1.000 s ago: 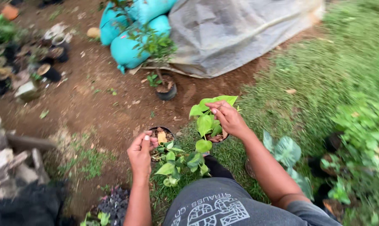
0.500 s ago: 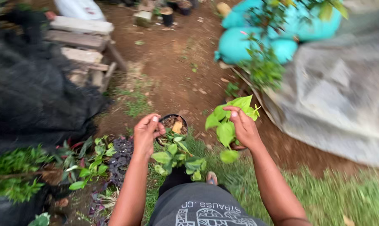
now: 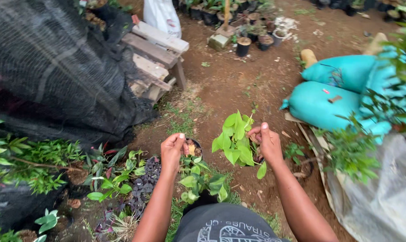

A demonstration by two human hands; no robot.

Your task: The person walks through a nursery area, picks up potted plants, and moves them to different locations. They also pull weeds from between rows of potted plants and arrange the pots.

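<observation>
Down at ground level, the right hand (image 3: 266, 144) is closed around the stem end of a leafy cutting with bright green heart-shaped leaves (image 3: 235, 139), holding it up clear of the bare brown soil (image 3: 238, 85). The leaves hang to the left of the fingers, between the two hands. The left hand (image 3: 173, 151) is curled shut over the rim of a small black plastic pot (image 3: 195, 148) that stands on the ground just beside it; whether the fingers actually grip the rim or only rest on it cannot be told. Green foliage (image 3: 203, 181) grows out of the pot toward the person's knee, which is covered by dark grey printed fabric (image 3: 223, 226).

To the left lies a heap of black shade netting (image 3: 55, 67), with low green and purple plants (image 3: 135, 179) at its foot. A weathered wooden pallet (image 3: 156, 49) leans behind the netting. On the right, teal stuffed sacks (image 3: 328, 98) rest on the soil near a grey plastic sheet (image 3: 382, 197), partly screened by a thin leafy shrub (image 3: 359, 148). Farther back, a row of small black nursery pots (image 3: 245, 42) stands well apart from the hands.
</observation>
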